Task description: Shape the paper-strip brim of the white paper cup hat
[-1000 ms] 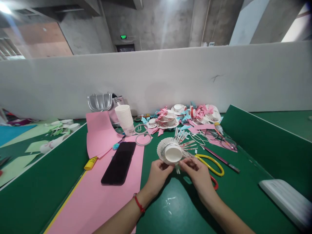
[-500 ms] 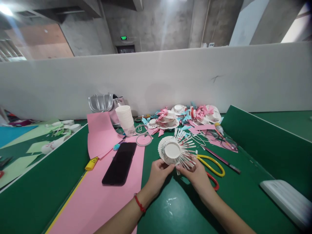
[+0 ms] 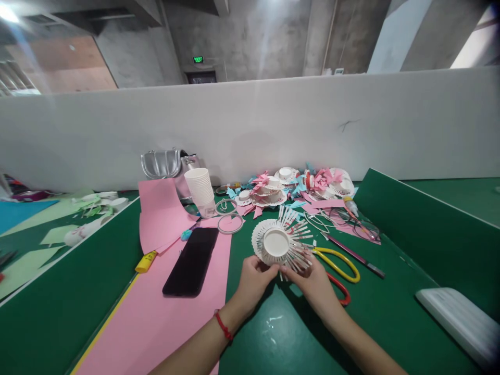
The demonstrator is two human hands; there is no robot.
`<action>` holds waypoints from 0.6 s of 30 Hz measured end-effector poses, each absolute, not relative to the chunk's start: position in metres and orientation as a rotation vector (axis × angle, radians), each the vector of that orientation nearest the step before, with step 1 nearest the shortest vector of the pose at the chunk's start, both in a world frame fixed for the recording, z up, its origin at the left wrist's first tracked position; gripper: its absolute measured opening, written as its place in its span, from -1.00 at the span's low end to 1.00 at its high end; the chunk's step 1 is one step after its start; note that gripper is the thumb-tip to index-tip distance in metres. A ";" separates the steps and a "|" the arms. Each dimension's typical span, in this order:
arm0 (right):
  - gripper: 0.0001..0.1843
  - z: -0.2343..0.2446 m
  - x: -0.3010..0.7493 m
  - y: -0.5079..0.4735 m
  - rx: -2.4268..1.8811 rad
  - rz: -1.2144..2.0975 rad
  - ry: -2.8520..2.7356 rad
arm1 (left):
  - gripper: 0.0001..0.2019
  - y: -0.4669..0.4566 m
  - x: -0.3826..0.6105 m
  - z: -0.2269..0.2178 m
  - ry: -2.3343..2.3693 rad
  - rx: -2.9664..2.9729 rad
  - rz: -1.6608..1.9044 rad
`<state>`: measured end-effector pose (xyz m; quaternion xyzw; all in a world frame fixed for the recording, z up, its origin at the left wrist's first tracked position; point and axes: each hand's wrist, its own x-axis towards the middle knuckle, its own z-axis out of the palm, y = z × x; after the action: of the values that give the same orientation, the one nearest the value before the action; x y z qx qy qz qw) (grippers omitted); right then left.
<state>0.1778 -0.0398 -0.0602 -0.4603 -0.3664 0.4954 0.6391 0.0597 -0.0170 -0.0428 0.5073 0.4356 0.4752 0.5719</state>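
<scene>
A white paper cup [image 3: 276, 242], its wall cut into many narrow strips fanned out around the round base, is held between my two hands. Along its left side the strips are folded into a scalloped rim; on the right they stick out straight. My left hand [image 3: 253, 277] pinches the near edge, thumb and fingers closed. Beside it, my right hand [image 3: 310, 273] grips the strips at the lower right, its thumb close to the left thumb. Scissors with a yellow and a red handle loop [image 3: 339, 264] lie right of my right hand, their blades hidden.
Left lie a black phone [image 3: 192, 262] on pink paper [image 3: 156, 317] and a yellow tube [image 3: 146, 262]. Behind stand stacked paper cups [image 3: 200, 187], tape rings [image 3: 230, 223] and a pile of cut cups with paper scraps [image 3: 269, 195]. A purple pen-like tool [image 3: 355, 255] lies right. Green dividers [image 3: 429, 229] flank the table.
The cut cup and my hands have barely shifted; the cup turns very slightly in my fingers. Everything on the table stays in place.
</scene>
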 end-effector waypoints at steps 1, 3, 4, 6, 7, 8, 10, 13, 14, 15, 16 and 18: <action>-0.54 -0.059 0.178 -0.040 -1.051 1.118 -0.846 | -0.85 -0.017 0.060 -0.043 1.036 1.191 1.123; -0.57 -0.057 0.179 -0.042 -1.055 1.100 -0.871 | -0.82 -0.016 0.060 -0.043 1.059 1.193 1.138; -0.57 -0.056 0.179 -0.043 -1.055 1.090 -0.879 | -0.80 -0.016 0.060 -0.043 1.067 1.195 1.145; -0.58 -0.052 0.181 -0.044 -1.062 1.055 -0.894 | -0.79 -0.015 0.061 -0.043 1.070 1.209 1.159; -0.61 -0.050 0.182 -0.045 -1.078 1.026 -0.913 | -0.79 -0.015 0.061 -0.043 1.068 1.219 1.163; -0.66 -0.048 0.182 -0.046 -1.101 0.992 -0.951 | -0.79 -0.015 0.061 -0.043 1.067 1.228 1.166; -0.82 -0.045 0.183 -0.048 -1.160 0.928 -1.091 | -0.82 -0.015 0.060 -0.042 1.067 1.234 1.160; -0.91 -0.042 0.182 -0.049 -1.249 0.860 -1.310 | -0.84 -0.016 0.059 -0.041 1.054 1.188 1.140; -0.91 -0.042 0.182 -0.049 -1.265 0.855 -1.335 | -0.83 -0.016 0.059 -0.040 1.036 1.167 1.130; -0.90 -0.042 0.181 -0.049 -1.273 0.863 -1.338 | -0.81 -0.016 0.058 -0.040 1.013 1.149 1.118; -0.91 -0.042 0.181 -0.049 -1.270 0.883 -1.329 | -0.80 -0.016 0.058 -0.039 0.991 1.136 1.105; -0.92 -0.043 0.180 -0.048 -1.255 0.929 -1.306 | -0.78 -0.017 0.058 -0.038 0.961 1.118 1.085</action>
<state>0.1802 -0.0485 -0.0434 -0.5247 -0.5458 0.3882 0.5254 0.0576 -0.0167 -0.0379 0.4841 0.4160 0.4697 0.6099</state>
